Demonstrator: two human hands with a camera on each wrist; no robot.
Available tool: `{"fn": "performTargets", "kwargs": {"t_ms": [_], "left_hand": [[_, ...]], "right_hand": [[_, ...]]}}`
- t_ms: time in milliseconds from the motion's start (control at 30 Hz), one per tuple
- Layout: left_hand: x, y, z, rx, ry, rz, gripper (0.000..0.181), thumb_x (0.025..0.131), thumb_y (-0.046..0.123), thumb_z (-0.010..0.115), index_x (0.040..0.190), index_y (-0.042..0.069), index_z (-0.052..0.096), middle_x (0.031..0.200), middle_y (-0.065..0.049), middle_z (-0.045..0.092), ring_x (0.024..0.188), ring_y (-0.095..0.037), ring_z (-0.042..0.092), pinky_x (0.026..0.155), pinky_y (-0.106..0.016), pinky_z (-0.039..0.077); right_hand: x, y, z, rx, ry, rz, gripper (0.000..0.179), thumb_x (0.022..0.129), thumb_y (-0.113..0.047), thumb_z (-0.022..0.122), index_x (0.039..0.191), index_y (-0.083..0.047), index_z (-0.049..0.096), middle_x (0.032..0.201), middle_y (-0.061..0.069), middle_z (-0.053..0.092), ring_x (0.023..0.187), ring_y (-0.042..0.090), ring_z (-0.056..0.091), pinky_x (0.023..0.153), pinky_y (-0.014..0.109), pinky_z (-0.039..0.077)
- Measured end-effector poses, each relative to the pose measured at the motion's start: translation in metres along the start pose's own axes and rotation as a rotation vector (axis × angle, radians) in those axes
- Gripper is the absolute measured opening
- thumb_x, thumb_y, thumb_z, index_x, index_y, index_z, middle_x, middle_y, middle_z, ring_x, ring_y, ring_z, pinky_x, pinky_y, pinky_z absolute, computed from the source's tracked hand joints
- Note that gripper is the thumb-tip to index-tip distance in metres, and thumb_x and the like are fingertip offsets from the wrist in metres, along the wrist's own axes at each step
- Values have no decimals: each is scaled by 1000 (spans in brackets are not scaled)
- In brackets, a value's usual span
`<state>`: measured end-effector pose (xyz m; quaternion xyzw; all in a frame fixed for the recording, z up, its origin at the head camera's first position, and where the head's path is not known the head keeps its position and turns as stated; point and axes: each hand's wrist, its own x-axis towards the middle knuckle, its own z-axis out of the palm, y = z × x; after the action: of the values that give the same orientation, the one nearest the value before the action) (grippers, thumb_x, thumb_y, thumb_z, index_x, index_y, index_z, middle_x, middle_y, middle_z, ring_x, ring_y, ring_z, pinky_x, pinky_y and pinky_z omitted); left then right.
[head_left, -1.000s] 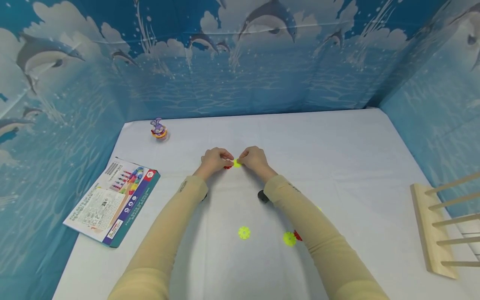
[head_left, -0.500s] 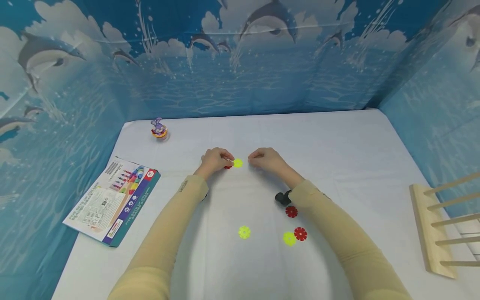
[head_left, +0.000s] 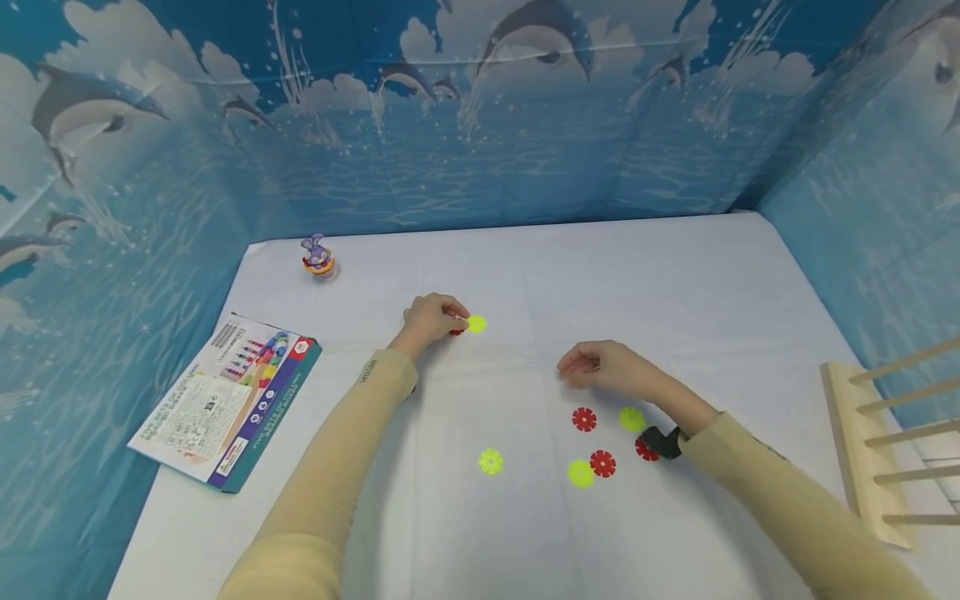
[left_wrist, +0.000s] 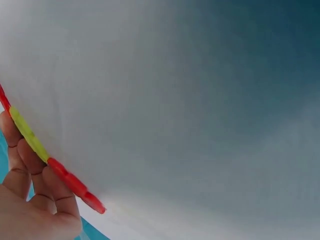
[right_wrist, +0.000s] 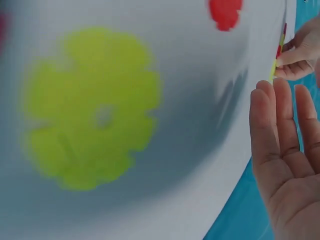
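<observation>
At the middle of the table my left hand point(head_left: 429, 323) pinches a joined row of notched plastic discs. A yellow disc point(head_left: 476, 322) sticks out past the fingertips, and a red disc point(head_left: 457, 332) is partly hidden beneath them. The left wrist view shows the row edge-on, with a yellow piece point(left_wrist: 29, 135) between red ones and fingers along its side. My right hand point(head_left: 611, 368), holding nothing, hovers over the table with fingers loosely extended. Close by it lie a loose red disc point(head_left: 584, 419) and a yellow disc point(head_left: 632, 419).
Nearer me lie another red disc point(head_left: 603, 463) and two yellow discs, one far left point(head_left: 491, 462). The black wrist camera point(head_left: 662, 442) partly covers a red disc. A box point(head_left: 225, 400) and bunny toy point(head_left: 318, 257) stand left, a wooden rack point(head_left: 862, 458) right.
My right hand has let go of the yellow disc at the row's end and moved right and toward me, uncovering loose discs. My left hand has stayed in place holding the row.
</observation>
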<state>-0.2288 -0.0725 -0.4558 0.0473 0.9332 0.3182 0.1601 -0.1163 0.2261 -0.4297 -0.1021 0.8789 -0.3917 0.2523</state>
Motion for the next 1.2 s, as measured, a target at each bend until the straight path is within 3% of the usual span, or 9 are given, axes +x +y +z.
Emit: {"fn": "performTargets", "kwargs": {"t_ms": [200,400,900,1200], "left_hand": [[1,0,0,16,-9,2,15,88,27,74,102,20,75,100,-2,65,111,-26,51,104,-51,29],[1,0,0,17,-10,2,15,89,26,74,102,20,75,101,-2,65,111,-27,50,102,-50,30],[3,-2,1,22,-4,6,14,89,26,73,101,20,76,99,-1,64,107,-25,49,99,-49,31],[1,-2,0,8,-8,4,14,89,25,74,101,20,76,99,-1,64,108,-25,49,99,-49,31]], "right_hand": [[-21,12,6,-9,-1,8,30,88,-24,74,113,-9,67,108,4,70,98,17,64,88,32,51],[-29,18,14,-23,-1,11,33,83,-23,78,111,-11,68,109,2,69,96,17,61,83,29,51],[-35,22,25,-152,37,-82,38,76,-14,84,109,-8,66,97,0,58,85,17,49,73,23,47],[-35,19,27,-201,52,-85,30,75,-10,84,99,-11,65,90,-1,55,83,16,49,71,23,46]]}}
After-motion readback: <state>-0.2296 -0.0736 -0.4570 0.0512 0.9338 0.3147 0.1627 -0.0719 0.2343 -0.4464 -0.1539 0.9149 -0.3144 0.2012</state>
